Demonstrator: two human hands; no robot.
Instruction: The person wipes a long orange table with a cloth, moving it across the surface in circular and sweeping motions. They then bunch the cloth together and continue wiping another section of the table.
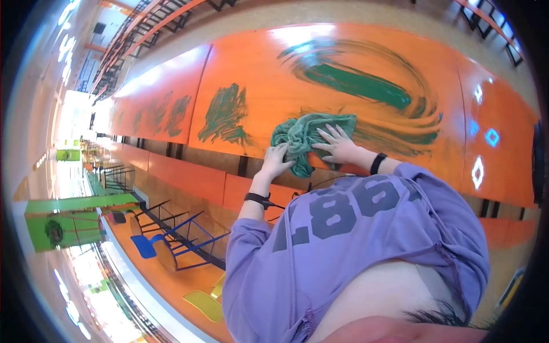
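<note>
A crumpled green cloth (306, 130) lies at the near edge of a long orange table (257, 63). My left hand (276, 160) is closed on the cloth's left side, its fingers gripping the folds. My right hand (338, 146) rests flat on the cloth's right part with its fingers spread. Just beyond the cloth, a thick green smear (357, 86) with curved streaks around it covers part of the tabletop. Another green patch (224, 114) of scribbled strokes is to the left of the cloth.
Fainter green streaks (166, 114) mark the table's left section. An orange bench (189, 178) runs along the near side. Blue-framed chairs (191, 234) and a yellow chair seat (206, 304) stand at lower left. Dark-legged furniture (154, 28) lines the far side.
</note>
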